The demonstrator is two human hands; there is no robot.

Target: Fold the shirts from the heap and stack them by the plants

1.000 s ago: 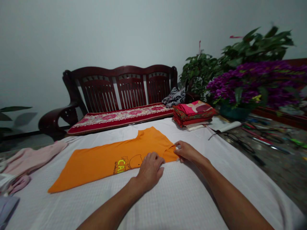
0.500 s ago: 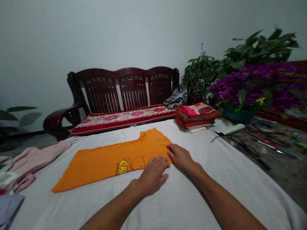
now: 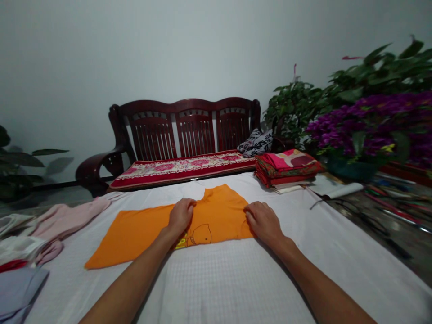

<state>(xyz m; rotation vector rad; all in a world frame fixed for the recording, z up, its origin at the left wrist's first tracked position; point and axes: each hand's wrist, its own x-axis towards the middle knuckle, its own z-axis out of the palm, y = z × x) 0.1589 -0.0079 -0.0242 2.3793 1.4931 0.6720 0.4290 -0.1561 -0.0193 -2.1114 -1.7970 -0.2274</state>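
Note:
An orange T-shirt (image 3: pixel 221 216) with a line-drawn figure and yellow letters lies folded lengthwise on the white cloth. My left hand (image 3: pixel 181 217) is at its far edge, beside the notch by the sleeve, with fingers closed on the fabric; the forearm crosses over the shirt and covers part of the print. At the shirt's right end, my right hand (image 3: pixel 265 221) has its thumb and fingers closed on the edge. The fingertips of both hands are partly hidden.
A stack of folded red clothes (image 3: pixel 285 168) sits at the far right of the cloth. Pink clothing (image 3: pixel 72 220) and a grey-blue garment (image 3: pixel 20 288) lie on the left. Behind is a wooden bench (image 3: pixel 194 128); purple flowers (image 3: pixel 367 121), cables and tools are at right.
My left hand has moved from the shirt's near edge, where it lay flat, to the far edge and closed there. My right hand stays at the right end. The view has shifted slightly.

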